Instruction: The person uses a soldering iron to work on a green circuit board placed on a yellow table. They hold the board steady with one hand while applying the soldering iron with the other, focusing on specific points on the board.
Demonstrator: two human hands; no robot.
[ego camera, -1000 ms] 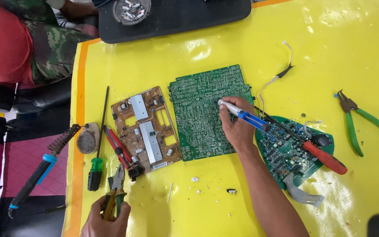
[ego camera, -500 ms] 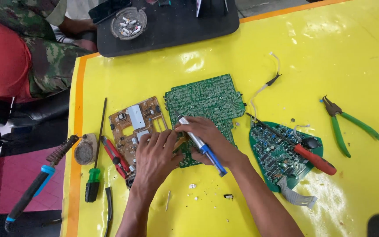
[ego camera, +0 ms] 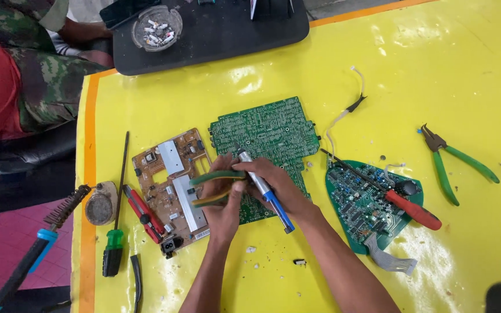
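My left hand grips a pair of pliers with green and yellow handles, held over the lower left part of a large green circuit board. My right hand holds a blue-handled soldering iron with its silver tip pointing up onto the same board. The two hands touch each other above the board. A brown circuit board with silver heat sinks lies just left of my left hand.
A rounded green board with a red-handled screwdriver lies right, green pliers beyond. Red cutters, a green screwdriver, a round tin and a wire brush sit left. Black tray with ashtray behind; a seated person far left.
My left hand came up from the table's front edge with the pliers and joined my right hand over the green board. The soldering iron shifted left across the board.
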